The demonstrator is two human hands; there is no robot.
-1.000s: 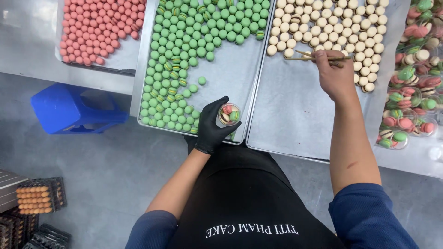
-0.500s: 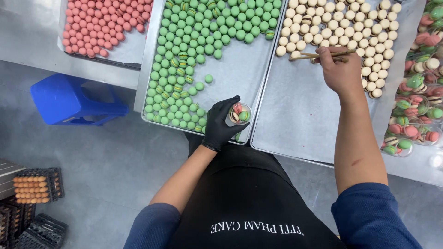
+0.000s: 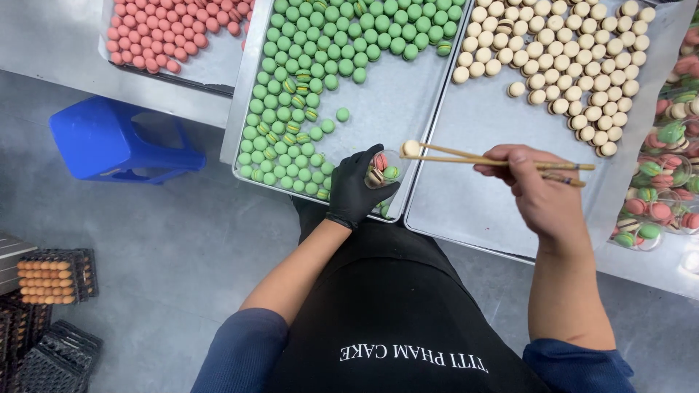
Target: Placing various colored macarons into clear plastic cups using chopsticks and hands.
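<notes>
The left hand (image 3: 354, 191), in a black glove, is closed around a small clear cup (image 3: 381, 172) with macarons inside, just over the near edge of the green macaron tray (image 3: 378, 109). The right hand (image 3: 535, 191) pinches 2 wooden chopsticks (image 3: 495, 158), and their tips hold 1 cream macaron (image 3: 411, 148) directly above the cup.

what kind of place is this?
Most likely a bakery or sweets packing room. Big metal trays hold sorted green macarons and cream macarons. The gloved left hand holds a small clear cup, and the right hand brings a macaron with chopsticks.
</notes>
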